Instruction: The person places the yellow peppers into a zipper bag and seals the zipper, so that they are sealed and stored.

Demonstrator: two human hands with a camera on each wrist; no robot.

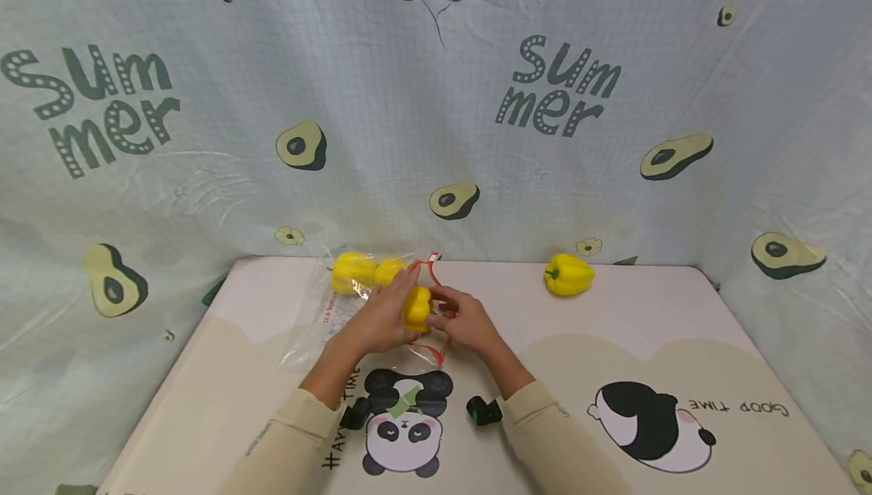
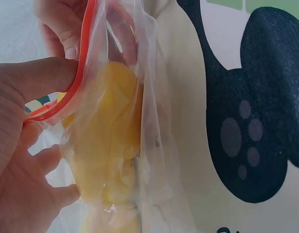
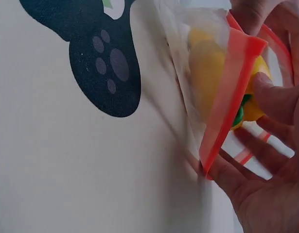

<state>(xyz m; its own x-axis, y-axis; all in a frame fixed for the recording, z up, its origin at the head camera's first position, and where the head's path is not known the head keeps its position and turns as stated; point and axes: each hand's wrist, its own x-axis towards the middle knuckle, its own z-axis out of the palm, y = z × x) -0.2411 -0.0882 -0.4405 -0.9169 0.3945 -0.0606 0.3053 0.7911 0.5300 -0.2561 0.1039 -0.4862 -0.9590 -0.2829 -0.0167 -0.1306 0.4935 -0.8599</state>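
A clear plastic bag [image 1: 308, 332] with a red zip edge [image 2: 84, 53] lies on the table, its mouth facing right. Two yellow bell peppers [image 1: 352, 273] are inside its far left part. A third bell pepper [image 1: 417, 310] sits at the mouth between both hands, its green stem [image 3: 240, 116] turned toward the right hand. My left hand [image 1: 383, 319] holds the bag's mouth, thumb over the red edge and fingers along the pepper. My right hand [image 1: 470, 321] grips the pepper at its stem end, thumb on the yellow side.
Another yellow bell pepper [image 1: 569, 275] lies at the table's back right. The table [image 1: 531, 313] carries a printed panda and a dog. A curtain [image 1: 381, 116] with avocado prints hangs behind the back edge. Small black devices [image 1: 484, 410] are at both wrists.
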